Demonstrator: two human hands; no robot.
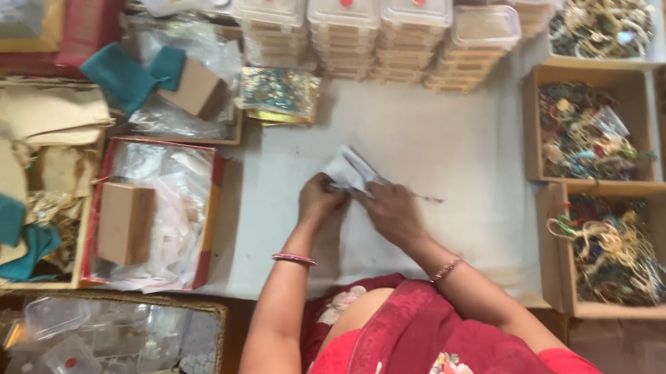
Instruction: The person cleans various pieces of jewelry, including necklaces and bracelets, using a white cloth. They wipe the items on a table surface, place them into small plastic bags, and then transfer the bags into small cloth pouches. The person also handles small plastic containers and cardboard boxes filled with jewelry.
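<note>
Clear plastic pouch [351, 170] lies mid-table, between your hands | your left hand [319, 201] pinches its left edge | your right hand [391, 209] grips its near-right corner | long axis runs left-near to right-far | both hands touch it.

Bare sheet [443, 141] amid crowding boxes [584, 127]

small jewellery packing workshop, stacked clear plastic boxes [402, 8], cardboard trays of beaded jewellery [585, 131], white worktable [434, 143]
</note>
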